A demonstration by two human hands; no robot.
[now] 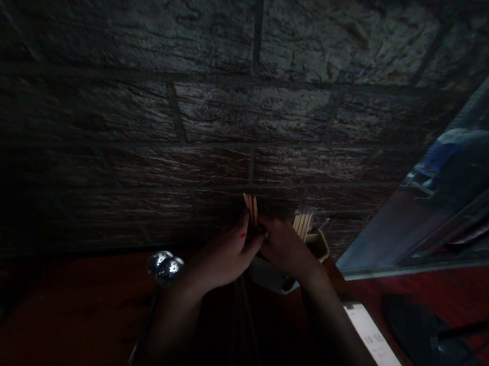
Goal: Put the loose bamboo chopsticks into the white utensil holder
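A small bundle of thin wooden chopsticks [251, 206] stands upright between my two hands, its tips pointing at the wall. My left hand [229, 254] is closed around it from the left, with a small red mark near the thumb. Pressed against it from the right, my right hand [280, 239] is closed on the same bundle. The lower ends are hidden by my fingers and the dark. Just below my hands is a grey container [273, 276], partly covered by my right wrist. More light sticks [302, 223] in clear plastic stand beside my right hand.
A tan container [323, 244] sits at the right, against the brick wall [226, 162]. Two perforated metal ladles [166, 268] lie left of my forearm on the dark red-brown tabletop [69, 321]. A lit phone [373, 336] is at lower right, near a glass pane.
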